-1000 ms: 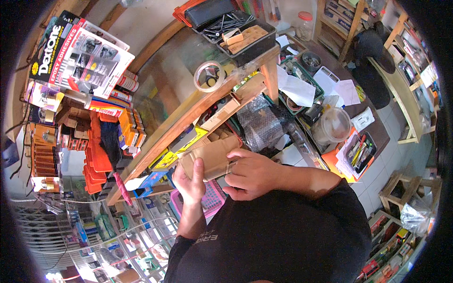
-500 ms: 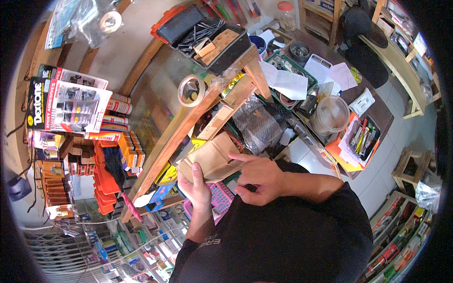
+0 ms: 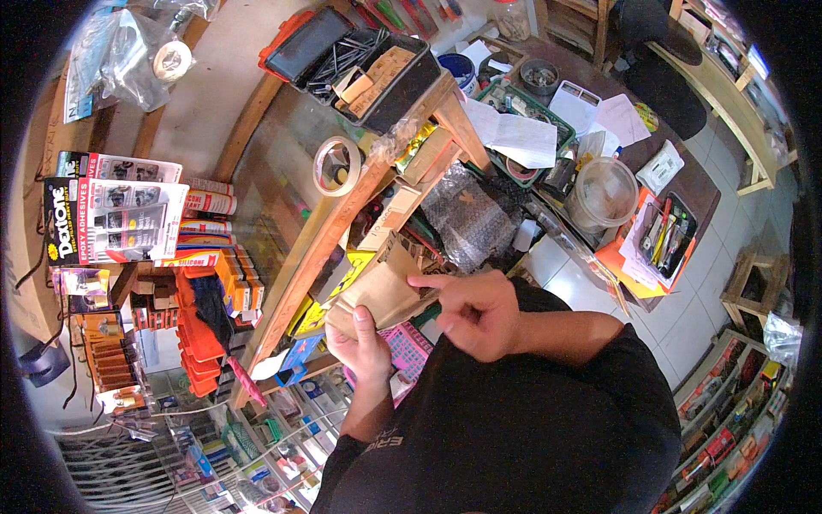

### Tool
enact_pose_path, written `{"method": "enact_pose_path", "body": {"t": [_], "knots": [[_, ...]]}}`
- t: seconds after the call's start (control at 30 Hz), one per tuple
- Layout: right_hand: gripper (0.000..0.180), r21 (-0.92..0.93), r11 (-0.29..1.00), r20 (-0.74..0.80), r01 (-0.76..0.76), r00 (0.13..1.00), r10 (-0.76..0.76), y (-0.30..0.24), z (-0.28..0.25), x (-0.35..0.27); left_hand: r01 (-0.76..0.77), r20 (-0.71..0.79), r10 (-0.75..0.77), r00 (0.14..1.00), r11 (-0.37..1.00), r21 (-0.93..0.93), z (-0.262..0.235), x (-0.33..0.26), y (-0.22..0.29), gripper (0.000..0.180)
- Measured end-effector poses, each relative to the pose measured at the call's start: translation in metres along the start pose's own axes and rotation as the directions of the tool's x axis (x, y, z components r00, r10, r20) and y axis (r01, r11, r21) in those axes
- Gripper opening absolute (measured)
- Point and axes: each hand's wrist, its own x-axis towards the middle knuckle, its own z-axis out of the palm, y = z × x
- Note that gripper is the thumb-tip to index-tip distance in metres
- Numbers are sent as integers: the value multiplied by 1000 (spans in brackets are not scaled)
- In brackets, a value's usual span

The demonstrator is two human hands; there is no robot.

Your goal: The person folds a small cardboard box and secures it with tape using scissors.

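A small brown cardboard box (image 3: pixel 385 278) is in my left hand (image 3: pixel 363 349), gripped at its near lower edge with the thumb lying across the face. My right hand (image 3: pixel 479 315) comes in from the right with its index finger stretched out, the tip at the right side of the box. The other fingers of that hand are curled, with nothing visible in them. Below the box, partly covered by my left hand, is a pink keyboard-like item (image 3: pixel 409 355).
A wooden-framed glass counter edge (image 3: pixel 291 257) runs diagonally beside me, with a tape roll (image 3: pixel 336 166) and a black toolbox (image 3: pixel 411 81) of nails on it. Adhesive packs (image 3: pixel 120 218) hang at left. Papers (image 3: pixel 531 141) and a clear tub (image 3: pixel 604 195) are on the table beyond.
The box has tilted, showing its face more steeply. My right hand has turned slightly and its index finger has slid a little left along the box. The view has shifted slightly.
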Motion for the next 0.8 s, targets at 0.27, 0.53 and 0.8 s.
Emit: {"method": "enact_pose_path", "body": {"t": [0.27,0.53,0.8], "knots": [[21,485,846,-82,-222,952,296,9,-1,-4,30,63,-32,998,999,24,-3,-6,-9,28],[24,109,986,-27,122,992,-120,3,-6,-9,58,-20,-59,998,998,-36,9,3,-4,31],[16,-147,939,81,310,950,-301,2,-10,1,61,6,-61,998,996,-72,12,4,2,32]]}}
